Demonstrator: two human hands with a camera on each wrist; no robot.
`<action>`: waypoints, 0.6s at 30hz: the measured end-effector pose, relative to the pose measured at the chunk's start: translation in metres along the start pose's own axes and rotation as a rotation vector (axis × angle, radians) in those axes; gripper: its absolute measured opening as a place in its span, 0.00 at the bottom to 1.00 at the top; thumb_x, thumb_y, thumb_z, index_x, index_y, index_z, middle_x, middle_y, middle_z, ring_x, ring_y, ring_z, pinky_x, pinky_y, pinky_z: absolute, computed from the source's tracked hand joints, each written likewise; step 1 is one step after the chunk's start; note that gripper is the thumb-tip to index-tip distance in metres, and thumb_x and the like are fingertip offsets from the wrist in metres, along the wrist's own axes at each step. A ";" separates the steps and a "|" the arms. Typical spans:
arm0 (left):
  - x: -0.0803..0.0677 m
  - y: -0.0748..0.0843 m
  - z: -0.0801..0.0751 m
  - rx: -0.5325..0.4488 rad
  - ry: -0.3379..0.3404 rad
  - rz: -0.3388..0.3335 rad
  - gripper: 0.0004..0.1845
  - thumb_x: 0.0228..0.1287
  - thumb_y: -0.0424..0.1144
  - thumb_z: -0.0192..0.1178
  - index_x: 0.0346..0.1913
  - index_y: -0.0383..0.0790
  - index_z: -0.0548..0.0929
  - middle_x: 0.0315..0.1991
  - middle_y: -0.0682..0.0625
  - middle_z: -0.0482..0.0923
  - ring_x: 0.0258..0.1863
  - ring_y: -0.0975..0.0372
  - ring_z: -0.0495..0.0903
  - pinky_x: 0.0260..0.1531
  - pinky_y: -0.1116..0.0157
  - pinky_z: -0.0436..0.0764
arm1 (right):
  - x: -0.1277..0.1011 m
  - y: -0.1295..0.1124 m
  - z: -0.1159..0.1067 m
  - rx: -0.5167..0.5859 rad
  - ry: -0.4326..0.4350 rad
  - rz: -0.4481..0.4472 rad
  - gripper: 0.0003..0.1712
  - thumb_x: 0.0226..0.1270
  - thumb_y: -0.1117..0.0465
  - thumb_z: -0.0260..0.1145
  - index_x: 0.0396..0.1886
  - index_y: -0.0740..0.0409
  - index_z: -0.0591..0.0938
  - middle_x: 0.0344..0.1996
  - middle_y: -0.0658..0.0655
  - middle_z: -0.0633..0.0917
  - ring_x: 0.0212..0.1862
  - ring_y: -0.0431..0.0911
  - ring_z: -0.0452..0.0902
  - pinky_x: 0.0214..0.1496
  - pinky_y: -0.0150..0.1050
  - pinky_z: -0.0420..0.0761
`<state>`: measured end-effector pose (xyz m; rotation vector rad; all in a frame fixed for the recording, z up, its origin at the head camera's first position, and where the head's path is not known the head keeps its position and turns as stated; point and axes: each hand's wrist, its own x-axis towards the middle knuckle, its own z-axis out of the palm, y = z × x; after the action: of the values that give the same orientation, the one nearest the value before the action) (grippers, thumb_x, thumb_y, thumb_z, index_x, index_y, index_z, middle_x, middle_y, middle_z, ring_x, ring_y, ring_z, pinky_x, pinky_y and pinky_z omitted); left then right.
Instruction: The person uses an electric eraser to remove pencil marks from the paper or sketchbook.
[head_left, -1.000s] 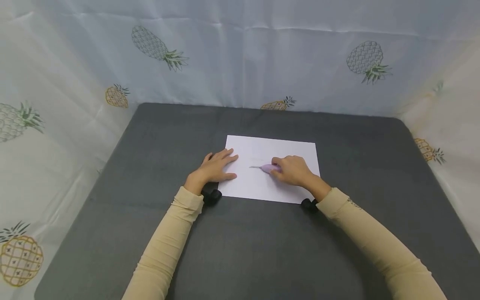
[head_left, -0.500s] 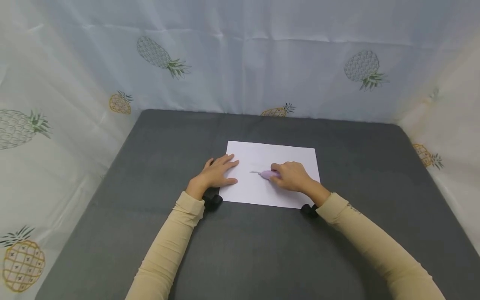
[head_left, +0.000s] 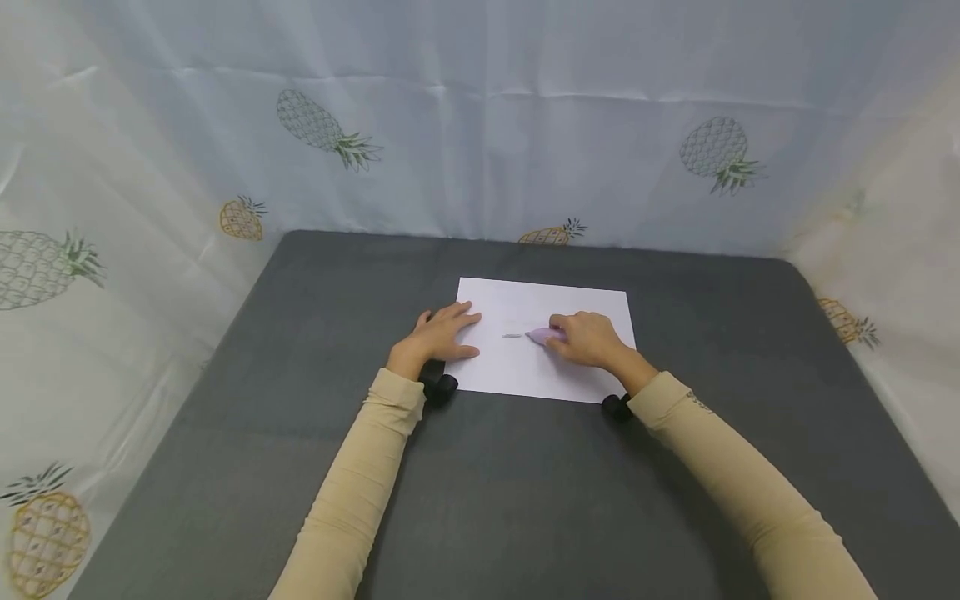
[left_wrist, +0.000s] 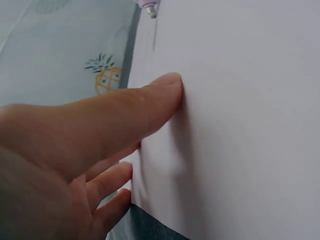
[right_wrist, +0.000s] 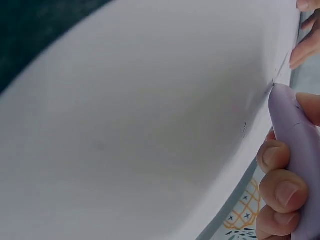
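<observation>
A white sheet of paper (head_left: 577, 305) lies on the dark grey table (head_left: 525, 500). My left hand (head_left: 441, 333) rests flat on the sheet's left edge, fingers straight; the left wrist view shows its thumb (left_wrist: 125, 115) pressing the paper (left_wrist: 240, 125). My right hand (head_left: 588, 340) grips a small lilac pen-like tool (head_left: 543, 335) whose tip touches the paper beside a short grey mark (head_left: 512, 336). In the right wrist view the lilac tool (right_wrist: 295, 150) lies against my curled fingers (right_wrist: 277, 190), tip on the paper (right_wrist: 140, 125).
Pale cloth printed with pineapples (head_left: 480, 125) walls the table at the back and on both sides. Small black wrist cameras (head_left: 442, 387) sit under each wrist at the sheet's near edge.
The head view has shifted, so table and paper sit differently in frame. The tool's tip has drawn back rightward, leaving the short grey mark. Left hand stays on the paper.
</observation>
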<state>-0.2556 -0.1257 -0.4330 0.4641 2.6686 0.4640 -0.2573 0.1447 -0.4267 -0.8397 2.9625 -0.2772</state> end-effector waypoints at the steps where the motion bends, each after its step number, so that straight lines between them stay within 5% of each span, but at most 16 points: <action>1: 0.001 0.000 -0.001 -0.007 -0.001 -0.003 0.37 0.67 0.51 0.58 0.75 0.50 0.58 0.80 0.49 0.45 0.80 0.52 0.45 0.76 0.41 0.41 | 0.002 0.001 -0.001 0.002 -0.003 0.002 0.13 0.64 0.55 0.60 0.42 0.59 0.81 0.23 0.56 0.83 0.25 0.47 0.71 0.26 0.36 0.67; 18: 0.000 0.001 0.001 -0.049 -0.004 -0.010 0.36 0.67 0.51 0.57 0.75 0.50 0.57 0.80 0.50 0.44 0.80 0.52 0.45 0.76 0.41 0.39 | 0.009 -0.006 -0.006 -0.053 -0.090 0.000 0.14 0.63 0.53 0.62 0.43 0.57 0.81 0.26 0.56 0.84 0.26 0.45 0.69 0.26 0.33 0.61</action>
<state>-0.2550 -0.1244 -0.4336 0.4368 2.6479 0.5243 -0.2623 0.1363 -0.4192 -0.8347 2.8975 -0.1572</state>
